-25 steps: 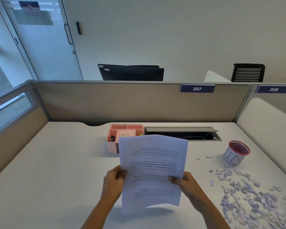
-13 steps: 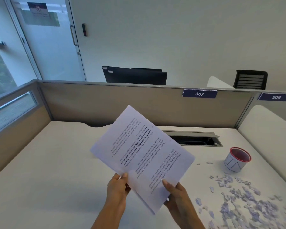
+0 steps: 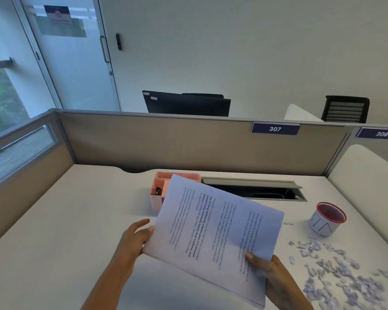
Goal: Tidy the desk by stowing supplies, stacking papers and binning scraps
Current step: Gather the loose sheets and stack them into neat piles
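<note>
Here, the wide white tabletop (image 3: 81,220) fills the cubicle, walled by a tan fabric partition (image 3: 166,144) at the back, with a dark open cable tray (image 3: 253,191) let into its far edge.

Held above the tabletop, tilted and turned slantwise: a sheaf of white printed paper sheets (image 3: 215,233). It hides most of a pink plastic desk organiser (image 3: 160,189), which stands behind it; something small and dark sits in one visible compartment.

Left hand (image 3: 134,237): fingers curled on the sheaf's left edge, thumb tip on top, a light clamp. Right hand (image 3: 267,269): thumb pressed on the printed face near the lower right corner, fingers underneath, clamped on the sheaf.

Right of the tray, a small white mesh-lined cup with a red rim (image 3: 326,220) stands upright, likely the bin. Near it and toward the front right, a wide scatter of torn white paper scraps (image 3: 341,276), still loose.

Risks, as judged:
- Sheets look unsquared along the lower edge; a slack left grip could let them fan out or slide off.
- Setting the sheaf down rightward would bury or sweep the scraps.
- A swing of the right forearm could tip the cup.
</note>
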A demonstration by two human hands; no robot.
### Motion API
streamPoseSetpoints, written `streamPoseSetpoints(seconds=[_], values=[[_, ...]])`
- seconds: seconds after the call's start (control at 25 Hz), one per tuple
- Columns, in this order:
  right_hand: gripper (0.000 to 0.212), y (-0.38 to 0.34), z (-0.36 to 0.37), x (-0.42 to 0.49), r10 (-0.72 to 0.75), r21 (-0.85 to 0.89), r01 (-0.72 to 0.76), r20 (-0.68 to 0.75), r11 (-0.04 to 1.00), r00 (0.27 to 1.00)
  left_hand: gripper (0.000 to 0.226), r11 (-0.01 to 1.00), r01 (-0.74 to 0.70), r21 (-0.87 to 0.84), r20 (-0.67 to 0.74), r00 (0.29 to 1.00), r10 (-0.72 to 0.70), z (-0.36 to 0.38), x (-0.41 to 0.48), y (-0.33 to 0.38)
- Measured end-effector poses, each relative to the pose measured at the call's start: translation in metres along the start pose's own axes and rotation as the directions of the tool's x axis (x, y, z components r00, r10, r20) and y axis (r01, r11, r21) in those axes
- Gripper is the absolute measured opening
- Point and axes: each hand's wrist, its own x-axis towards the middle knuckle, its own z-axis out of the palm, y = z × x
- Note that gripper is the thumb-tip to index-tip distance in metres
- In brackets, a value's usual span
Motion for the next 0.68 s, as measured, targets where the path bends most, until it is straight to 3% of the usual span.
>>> streamPoseSetpoints(seconds=[0.04,0.12,0.36,0.48,0.68], values=[[0.027,0.0,-0.003,-0.001,0.02,-0.023,-0.02,0.016,1.0,1.0,0.02,0.993,-0.04,0.114,0.08,0.996,0.031,-0.001,-0.002,0.002],[0.031,0.001,-0.006,0.0,0.059,-0.065,-0.056,0.045,0.996,0.997,0.017,0.982,-0.091,0.167,0.177,0.982,0.061,0.004,-0.006,0.002],[0.045,-0.01,-0.014,0.0,-0.039,-0.238,0.058,0.081,0.97,0.996,0.009,0.96,-0.223,0.167,0.08,0.974,0.212,0.012,-0.01,-0.004],[0.037,-0.012,-0.021,0.001,-0.1,-0.256,0.125,0.111,0.959,0.989,0.01,0.935,-0.291,0.203,0.087,0.956,0.279,0.009,-0.019,-0.008],[0.036,0.022,-0.04,-0.004,-0.039,-0.4,0.103,0.165,0.911,0.986,0.019,0.899,-0.247,0.361,0.122,0.968,0.218,0.004,-0.032,-0.039]])
